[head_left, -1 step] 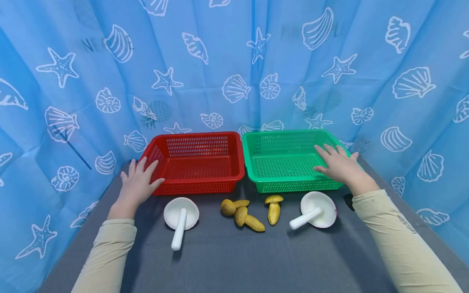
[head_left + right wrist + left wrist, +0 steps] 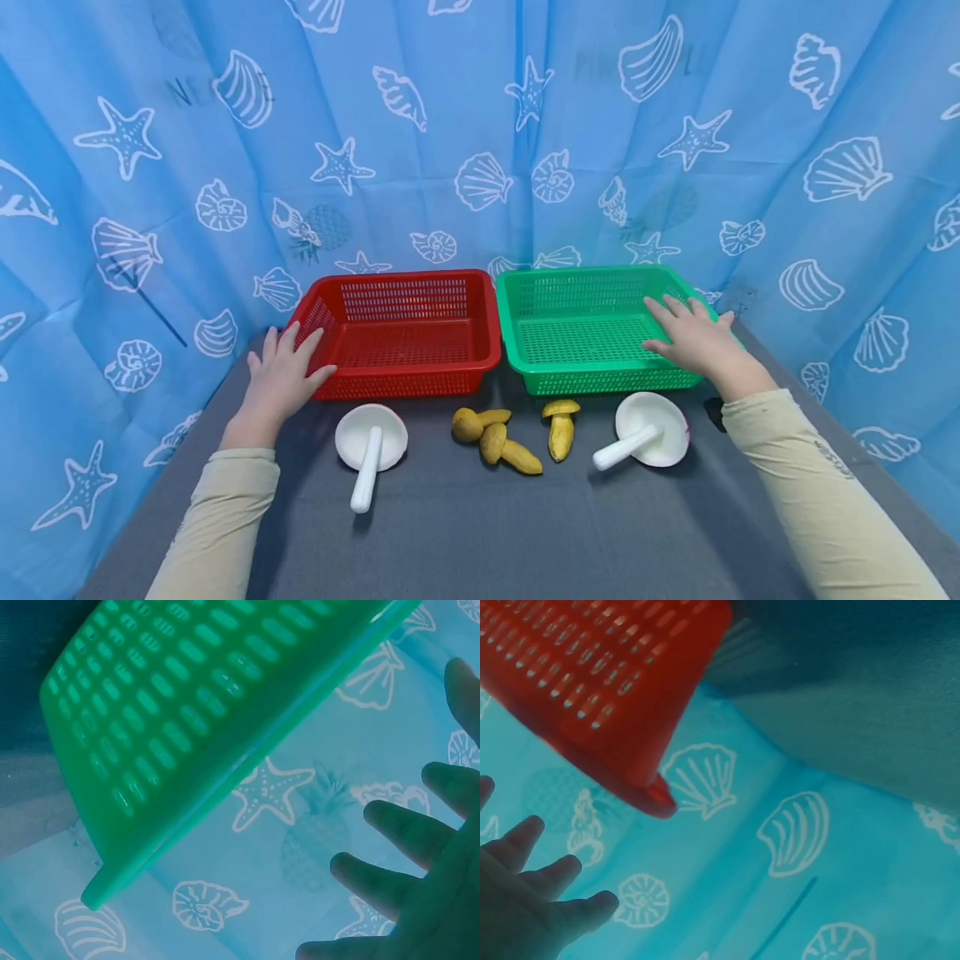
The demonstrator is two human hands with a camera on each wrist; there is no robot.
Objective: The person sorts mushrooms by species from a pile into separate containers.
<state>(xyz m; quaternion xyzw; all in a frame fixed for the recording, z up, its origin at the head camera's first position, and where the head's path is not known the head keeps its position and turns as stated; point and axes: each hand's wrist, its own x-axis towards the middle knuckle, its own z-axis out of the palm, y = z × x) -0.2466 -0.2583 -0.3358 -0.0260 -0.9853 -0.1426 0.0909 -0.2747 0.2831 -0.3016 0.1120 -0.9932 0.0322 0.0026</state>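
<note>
We have our left hand (image 2: 281,379) flat against the near left corner of the red basket (image 2: 401,333), fingers straight and spread, gripping nothing, and our right hand (image 2: 693,342) laid the same way over the near right rim of the green basket (image 2: 592,329), fingers extended onto its edge. The two baskets stand side by side, touching, at the back of the grey table (image 2: 480,533) against the blue seashell curtain (image 2: 480,125). We judge them light, stiff perforated plastic that would slide easily on the cloth; the rolled rim is the sure place to take hold, since the slotted walls would flex. Just in front lie the toy mushrooms: a white mushroom (image 2: 370,446) near our left hand, a clump of brown mushrooms (image 2: 491,437) in the middle, a yellow-capped mushroom (image 2: 559,427), and another white mushroom (image 2: 648,432) near our right. They look light and rigid, best pinched by the stem.
</note>
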